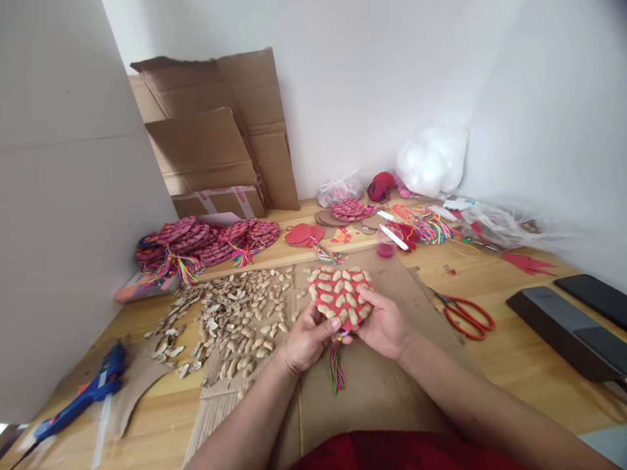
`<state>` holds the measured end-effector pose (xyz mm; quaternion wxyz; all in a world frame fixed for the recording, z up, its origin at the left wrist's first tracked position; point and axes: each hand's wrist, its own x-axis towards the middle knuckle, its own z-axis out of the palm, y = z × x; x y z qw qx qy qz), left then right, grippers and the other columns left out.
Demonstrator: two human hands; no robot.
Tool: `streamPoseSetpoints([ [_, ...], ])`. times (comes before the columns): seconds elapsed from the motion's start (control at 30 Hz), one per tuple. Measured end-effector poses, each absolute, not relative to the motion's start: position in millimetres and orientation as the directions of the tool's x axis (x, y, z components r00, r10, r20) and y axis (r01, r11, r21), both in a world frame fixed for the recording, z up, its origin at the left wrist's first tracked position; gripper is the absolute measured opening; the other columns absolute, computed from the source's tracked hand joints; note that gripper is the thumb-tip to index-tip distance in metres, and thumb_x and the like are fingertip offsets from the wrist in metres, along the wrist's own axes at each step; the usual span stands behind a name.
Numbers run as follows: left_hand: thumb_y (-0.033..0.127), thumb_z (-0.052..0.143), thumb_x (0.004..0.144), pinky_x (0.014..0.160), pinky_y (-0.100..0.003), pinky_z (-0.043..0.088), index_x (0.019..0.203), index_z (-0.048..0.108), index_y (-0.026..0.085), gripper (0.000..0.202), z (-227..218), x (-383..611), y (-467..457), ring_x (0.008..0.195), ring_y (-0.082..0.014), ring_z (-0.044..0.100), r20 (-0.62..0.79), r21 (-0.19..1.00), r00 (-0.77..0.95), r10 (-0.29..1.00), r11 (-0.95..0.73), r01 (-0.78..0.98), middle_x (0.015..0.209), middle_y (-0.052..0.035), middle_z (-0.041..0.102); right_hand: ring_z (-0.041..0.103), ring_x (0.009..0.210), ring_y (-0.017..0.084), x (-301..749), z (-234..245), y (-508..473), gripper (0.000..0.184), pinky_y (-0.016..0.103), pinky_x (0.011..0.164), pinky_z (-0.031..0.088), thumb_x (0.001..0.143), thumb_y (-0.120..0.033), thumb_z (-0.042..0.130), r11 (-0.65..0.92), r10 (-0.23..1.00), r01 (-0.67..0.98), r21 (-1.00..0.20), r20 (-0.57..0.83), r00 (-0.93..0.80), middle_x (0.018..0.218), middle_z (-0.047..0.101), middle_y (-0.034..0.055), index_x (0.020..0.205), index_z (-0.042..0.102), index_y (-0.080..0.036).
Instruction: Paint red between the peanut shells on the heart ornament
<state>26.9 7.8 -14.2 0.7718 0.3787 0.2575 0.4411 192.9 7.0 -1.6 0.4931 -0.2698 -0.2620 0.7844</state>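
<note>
Between both hands is a red heart-shaped piece (341, 287) covered in rows of peanut shells, with a multicoloured tassel (336, 371) hanging from its lower tip. My left hand (309, 336) grips its lower left edge, thumb on the front. On the right edge my right hand (385, 320) closes, thumb over the front and fingers partly hidden behind. The piece is held above a flat cardboard sheet (362, 405). Many loose peanut shells (245, 313) lie to the left of my hands.
A blue glue gun (93, 391) lies at left, red-handled scissors (465, 314) at right near a dark box-shaped device (563, 329) and a phone (595, 297). Behind are stacked pink-red discs (196, 238), red paper circles (304, 235), a plastic cup (386, 245) and leaning cardboard (210, 143).
</note>
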Motion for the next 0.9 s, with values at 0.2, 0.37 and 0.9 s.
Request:
streamPoseSetpoints([
  [0.2,0.031,0.093,0.068,0.058,-0.026,0.060,0.121,0.059,0.020,0.064,-15.6,25.5,8.2,0.078,-0.0213,0.073,-0.081,0.824,0.478,0.875,0.328,-0.462,0.102,-0.0081,0.073,0.071,0.076,0.020,193.2,-0.7,6.3,0.041,0.031,0.055,0.051,0.093,-0.043,0.054,-0.391,0.912,-0.630,-0.671,-0.190,-0.363,0.112,0.078,0.0093,0.127,0.063,-0.022],
  [0.37,0.029,0.095,0.063,0.051,-0.023,0.058,0.113,0.061,0.018,0.061,-14.4,25.0,9.5,0.070,-0.0173,0.069,-0.069,0.835,0.460,0.885,0.304,-0.459,0.090,-0.0045,0.071,0.074,0.095,0.023,194.4,-1.9,7.1,0.036,0.039,0.075,0.059,0.091,-0.037,0.058,-0.394,0.915,-0.643,-0.657,-0.216,-0.340,0.113,0.078,0.0075,0.122,0.066,-0.022],
  [0.9,0.032,0.089,0.074,0.044,-0.017,0.054,0.118,0.057,0.020,0.056,-23.4,25.0,13.5,0.060,-0.0121,0.067,-0.028,0.841,0.497,0.867,0.289,-0.457,0.087,-0.0011,0.068,0.070,0.064,0.020,195.3,0.2,8.0,0.031,0.036,0.057,0.057,0.090,-0.038,0.058,-0.394,0.912,-0.610,-0.687,-0.212,-0.350,0.090,0.079,0.0079,0.111,0.070,-0.018],
])
